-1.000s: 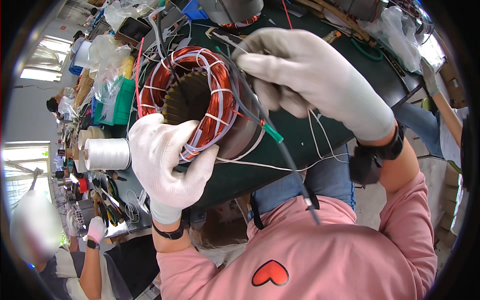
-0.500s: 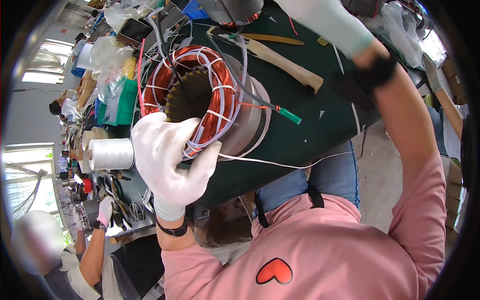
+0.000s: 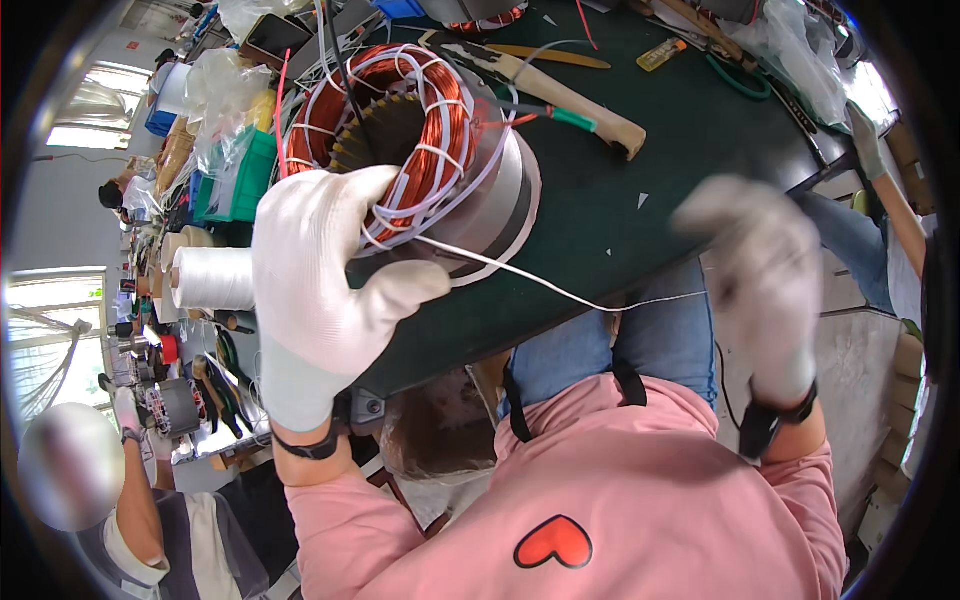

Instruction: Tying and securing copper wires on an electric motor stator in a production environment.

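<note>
A stator [image 3: 505, 215] with copper windings [image 3: 448, 130] stands on the green table, its windings bound with white ties. My left hand [image 3: 315, 265], in a white glove, lies against the near left of the windings. Its fingers reach over them toward the bore and the thumb is spread apart. From the lower side of the windings a white cord [image 3: 560, 292] runs right, past the table edge and over my lap. My gloved right hand [image 3: 750, 255] is off the table edge at right, smeared by motion; its fingers and anything in them cannot be made out.
A wooden-handled tool [image 3: 585, 115] and a flat yellow strip [image 3: 550, 54] lie behind the stator. A yellow lighter-like item [image 3: 662, 54] and a green-handled tool [image 3: 740, 78] lie far right. White thread spool [image 3: 212, 279] and green bin [image 3: 240, 180] stand left. Co-workers sit at both sides.
My right hand has come down from the far right of the table to beside its near edge. My left thumb has moved away from the windings. The stator has tilted slightly.
</note>
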Demonstrator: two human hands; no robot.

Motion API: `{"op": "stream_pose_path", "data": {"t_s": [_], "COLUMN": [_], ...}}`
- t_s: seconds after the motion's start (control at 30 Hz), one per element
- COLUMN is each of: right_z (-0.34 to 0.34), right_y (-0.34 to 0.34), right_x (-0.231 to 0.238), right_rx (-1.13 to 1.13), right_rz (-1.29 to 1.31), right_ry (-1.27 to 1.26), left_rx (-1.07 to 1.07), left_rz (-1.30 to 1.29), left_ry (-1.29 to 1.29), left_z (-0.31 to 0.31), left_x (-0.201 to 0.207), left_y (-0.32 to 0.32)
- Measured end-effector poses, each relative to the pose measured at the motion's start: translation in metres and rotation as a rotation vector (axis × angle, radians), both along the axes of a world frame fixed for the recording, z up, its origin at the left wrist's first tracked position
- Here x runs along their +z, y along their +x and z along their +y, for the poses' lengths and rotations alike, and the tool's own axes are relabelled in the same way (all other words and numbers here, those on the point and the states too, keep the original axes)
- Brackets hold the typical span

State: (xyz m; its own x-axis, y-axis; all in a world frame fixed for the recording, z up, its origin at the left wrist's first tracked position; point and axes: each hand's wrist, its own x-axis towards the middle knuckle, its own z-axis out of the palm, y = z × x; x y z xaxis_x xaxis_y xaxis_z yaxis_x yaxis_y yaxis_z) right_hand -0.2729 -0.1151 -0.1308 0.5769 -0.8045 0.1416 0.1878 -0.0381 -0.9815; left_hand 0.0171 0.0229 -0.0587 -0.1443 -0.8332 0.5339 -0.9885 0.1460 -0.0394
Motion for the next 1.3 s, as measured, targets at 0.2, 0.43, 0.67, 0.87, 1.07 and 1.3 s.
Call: {"op": "stream_pose_path", "data": {"t_s": [0.2, 0.43, 0.67, 0.87, 1.07, 1.3], "right_z": [0.039, 0.044, 0.045, 0.039, 0.036, 0.042], "right_y": [0.064, 0.087, 0.091, 0.088, 0.083, 0.100], "right_x": [0.025, 0.037, 0.044, 0.023, 0.051, 0.044], "right_rx": [0.851, 0.730, 0.633, 0.360, 0.628, 0.714], "right_rz": [0.073, 0.011, -0.158, -0.056, 0.079, -0.185], "right_ry": [0.554, 0.852, 0.608, -0.432, 0.867, 0.839], "left_rx": [0.104, -0.080, -0.235, 0.011, 0.047, -0.076], "left_rz": [0.609, 0.168, -0.215, 0.279, 0.066, -0.053], "left_ry": [0.338, 0.432, 0.306, 0.476, 0.470, 0.537], "left_z": [-0.014, -0.021, -0.029, -0.034, -0.033, -0.040], "left_x": [0.040, 0.047, 0.044, 0.057, 0.060, 0.064], "left_y": [-0.012, 0.008, 0.022, 0.005, 0.008, 0.012]}}
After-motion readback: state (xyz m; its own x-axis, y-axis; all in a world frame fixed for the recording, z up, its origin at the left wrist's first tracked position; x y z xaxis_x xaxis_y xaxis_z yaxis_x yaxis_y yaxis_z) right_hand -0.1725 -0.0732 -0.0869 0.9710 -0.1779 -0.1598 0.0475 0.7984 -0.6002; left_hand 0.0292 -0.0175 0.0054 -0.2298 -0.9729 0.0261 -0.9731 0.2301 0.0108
